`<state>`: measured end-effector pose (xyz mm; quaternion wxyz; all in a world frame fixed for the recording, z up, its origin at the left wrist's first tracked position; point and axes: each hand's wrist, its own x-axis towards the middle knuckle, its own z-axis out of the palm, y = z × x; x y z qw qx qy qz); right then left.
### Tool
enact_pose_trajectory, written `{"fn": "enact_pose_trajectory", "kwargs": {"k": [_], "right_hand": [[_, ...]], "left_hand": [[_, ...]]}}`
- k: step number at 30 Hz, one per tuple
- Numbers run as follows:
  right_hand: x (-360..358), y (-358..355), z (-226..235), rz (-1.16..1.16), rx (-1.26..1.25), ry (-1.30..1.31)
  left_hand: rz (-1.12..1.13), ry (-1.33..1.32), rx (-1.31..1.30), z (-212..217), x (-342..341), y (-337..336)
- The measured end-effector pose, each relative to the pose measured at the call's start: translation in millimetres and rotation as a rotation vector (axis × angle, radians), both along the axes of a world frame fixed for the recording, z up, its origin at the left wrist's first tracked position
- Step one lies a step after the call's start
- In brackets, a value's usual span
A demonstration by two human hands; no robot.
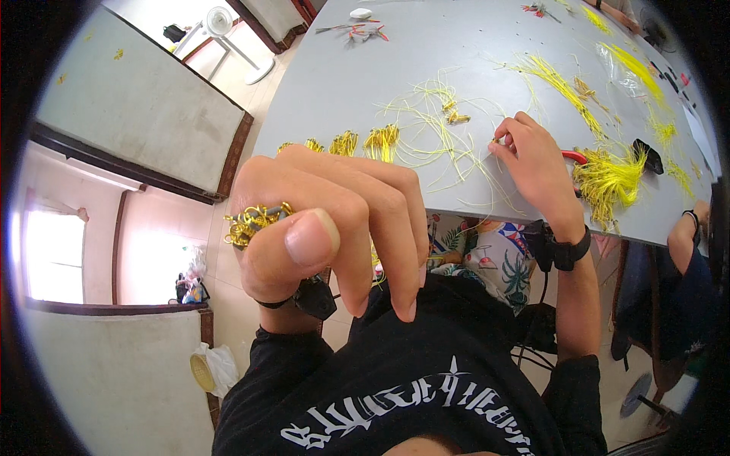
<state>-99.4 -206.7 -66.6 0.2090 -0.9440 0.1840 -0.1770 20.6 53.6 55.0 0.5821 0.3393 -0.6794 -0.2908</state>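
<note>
1. The grey table (365, 83) carries all the work. Its near edge runs just in front of the person, so both hands reach it easily.
2. The left hand (327, 228) is lifted close to the camera, off the table. Thumb and forefinger are pressed together on a small bundle of gold-tipped yellow wires (255, 222); the other fingers hang curled and loose. The pinch seems to keep the tips gathered together.
3. The right hand (536, 163) rests on the table near the near edge. Its fingertips are closed on one thin yellow wire (498, 141); I think it is picking it out of the loose strands (441, 129) spread beside it.
4. A thick heap of yellow wires (608, 178) lies toward the right end of the near edge, touching red-handled cutters (574, 156).
5. Four small finished bundles (346, 142) lie in a row along the near edge, perhaps sorted.
6. No container is visible; a clear plastic bag (620, 64) lies near the far right corner, contents unclear.
</note>
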Motion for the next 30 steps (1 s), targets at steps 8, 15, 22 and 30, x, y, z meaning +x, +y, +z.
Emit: {"fn": "enact_pose_trajectory", "kwargs": {"k": [8, 15, 22, 30], "right_hand": [[-1.2, 0.0, -1.6, -0.012, 0.035, -0.017], [-4.6, 4.5, 23.3, 0.087, 0.016, -0.272], [-19.3, 26.6, 64.2, 0.195, 0.065, -0.459], [-35.4, 49.2, 86.7, 0.192, 0.096, -0.509]], "left_hand": [[0.025, 0.005, 0.0, -0.8, -4.6, -1.8], [0.288, -0.069, 0.029, -2.4, -13.3, -7.7], [0.6, -0.104, 0.169, -12.5, -26.6, -24.6], [0.581, -0.251, 0.161, -35.8, -31.8, -41.8]]}}
